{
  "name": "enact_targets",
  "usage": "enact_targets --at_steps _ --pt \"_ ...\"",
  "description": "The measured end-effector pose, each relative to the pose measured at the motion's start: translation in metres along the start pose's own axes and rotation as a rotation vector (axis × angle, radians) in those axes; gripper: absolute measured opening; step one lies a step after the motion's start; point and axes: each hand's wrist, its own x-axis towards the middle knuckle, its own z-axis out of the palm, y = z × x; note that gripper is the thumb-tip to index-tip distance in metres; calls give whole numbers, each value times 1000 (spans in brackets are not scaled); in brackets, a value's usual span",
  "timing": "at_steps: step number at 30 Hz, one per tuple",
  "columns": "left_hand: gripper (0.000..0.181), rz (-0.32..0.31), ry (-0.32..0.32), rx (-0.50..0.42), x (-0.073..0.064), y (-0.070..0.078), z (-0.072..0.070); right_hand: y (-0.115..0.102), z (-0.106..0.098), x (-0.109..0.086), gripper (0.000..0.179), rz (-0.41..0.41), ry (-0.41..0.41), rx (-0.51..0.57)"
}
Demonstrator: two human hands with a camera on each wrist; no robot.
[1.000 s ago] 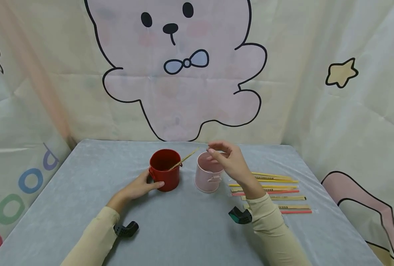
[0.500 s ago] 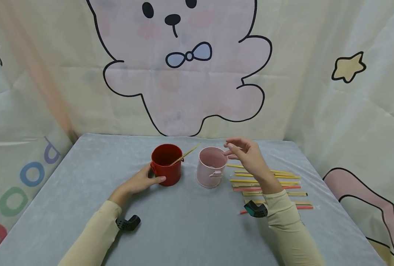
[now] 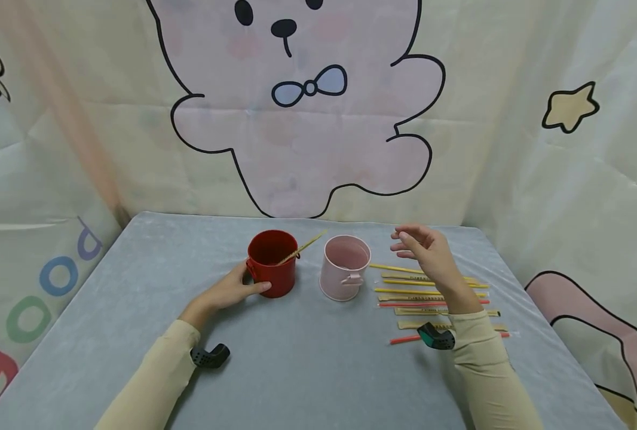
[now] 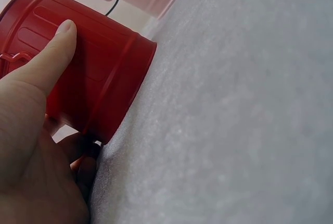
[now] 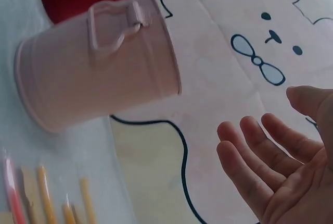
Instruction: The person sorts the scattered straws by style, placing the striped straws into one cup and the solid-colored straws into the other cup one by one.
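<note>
My left hand [image 3: 229,294] holds a small red metal bucket [image 3: 279,279] by its left side, thumb across the front and fingers behind it. The bucket stands upright on the cloth. A thin tan wrapped straw [image 3: 309,246] leans in it, sticking out over the right rim. Right beside it stands a pale pink bucket [image 3: 333,278] with a small handle, its inside mostly hidden. My right hand [image 3: 431,257] hovers right of the pink bucket, fingers loosely bent and holding nothing. In the right wrist view the pink bucket [image 5: 104,73] is apart from that hand's fingertips [image 5: 226,151].
Several wrapped straws, yellow [image 3: 401,290], tan [image 3: 417,311] and red [image 3: 404,339], lie in a rough column under and beside my right forearm. A grey-blue cloth [image 3: 297,370] covers the table. A curtain [image 3: 308,149] with a printed bear hangs behind.
My right hand has moved from over the pink bucket's rim to the right, away from it. The left hand stays on the red bucket. The head view has tilted slightly.
</note>
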Motion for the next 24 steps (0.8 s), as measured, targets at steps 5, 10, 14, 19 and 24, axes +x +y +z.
enact_targets --at_steps 5,10,14,19,24 --pt "74 26 -2 -33 1 0 -2 6 -10 2 20 5 5 -23" --pt "74 26 -5 -19 2 -1 -2 15 -23 2 23 23 3 -74" --pt "74 31 -8 -15 3 -1 -1 22 -32 0 33 58 -32 -143" --pt "74 26 -10 -12 3 -1 0 30 -44 -5 36 122 -114 -251" --pt "75 19 -11 -9 2 -1 0 39 -51 -7 38 184 -169 -316"
